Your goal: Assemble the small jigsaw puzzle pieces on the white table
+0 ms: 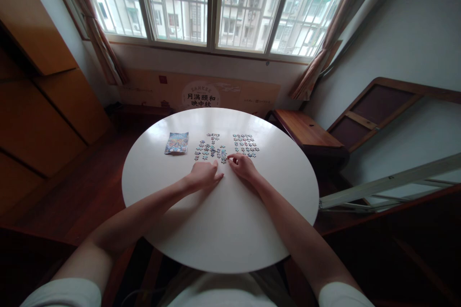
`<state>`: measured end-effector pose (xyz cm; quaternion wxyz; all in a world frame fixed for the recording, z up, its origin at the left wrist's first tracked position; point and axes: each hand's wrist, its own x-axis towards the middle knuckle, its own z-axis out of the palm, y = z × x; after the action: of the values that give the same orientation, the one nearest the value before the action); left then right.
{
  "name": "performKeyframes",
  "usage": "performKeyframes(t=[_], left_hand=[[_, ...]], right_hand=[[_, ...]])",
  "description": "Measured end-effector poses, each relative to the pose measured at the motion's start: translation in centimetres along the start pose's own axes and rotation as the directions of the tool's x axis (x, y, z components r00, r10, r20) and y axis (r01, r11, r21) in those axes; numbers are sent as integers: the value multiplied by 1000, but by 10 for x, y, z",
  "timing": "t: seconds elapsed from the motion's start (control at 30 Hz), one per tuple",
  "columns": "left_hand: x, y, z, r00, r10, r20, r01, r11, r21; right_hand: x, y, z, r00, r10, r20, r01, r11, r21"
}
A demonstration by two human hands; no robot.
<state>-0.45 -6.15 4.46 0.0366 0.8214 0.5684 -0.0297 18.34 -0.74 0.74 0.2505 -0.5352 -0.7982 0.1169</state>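
Several small jigsaw puzzle pieces (213, 150) lie on a round white table (219, 230), loosely grouped in the middle. A second group of puzzle pieces (245, 143) is laid out in rows to the right. My left hand (204, 175) rests just below the middle group, thumb stretched apart from the other fingers, with nothing seen in it. My right hand (242, 166) is closed in a pinch at the lower right edge of a few upright-stacked pieces (224, 153). A small piece seems to be at its fingertips, partly covered by them.
A printed picture sheet (176, 143) lies left of the pieces. Beyond the table stand a box-like board with Chinese writing (151, 88) and barred windows. A wooden bench (306, 127) and a folding metal frame (389, 178) are at the right; wooden cabinets (43, 120) stand left.
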Motion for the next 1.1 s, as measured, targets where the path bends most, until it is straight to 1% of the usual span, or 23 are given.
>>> performKeyframes(t=[0.4, 0.57, 0.8, 1.1], left_hand=[[0, 0, 0, 1000, -12, 12, 13, 1000, -15], [1, 0, 1, 1000, -4, -5, 4, 1000, -9], [-1, 1, -2, 1000, -13, 14, 13, 1000, -15], [2, -1, 4, 1000, -4, -12, 4, 1000, -9]], right_hand=[[0, 0, 0, 1000, 3, -2, -3, 1000, 5], [0, 1, 0, 1000, -4, -3, 4, 1000, 2], [0, -1, -1, 1000, 4, 2, -4, 1000, -9], [0, 0, -1, 1000, -1, 4, 1, 1000, 4]])
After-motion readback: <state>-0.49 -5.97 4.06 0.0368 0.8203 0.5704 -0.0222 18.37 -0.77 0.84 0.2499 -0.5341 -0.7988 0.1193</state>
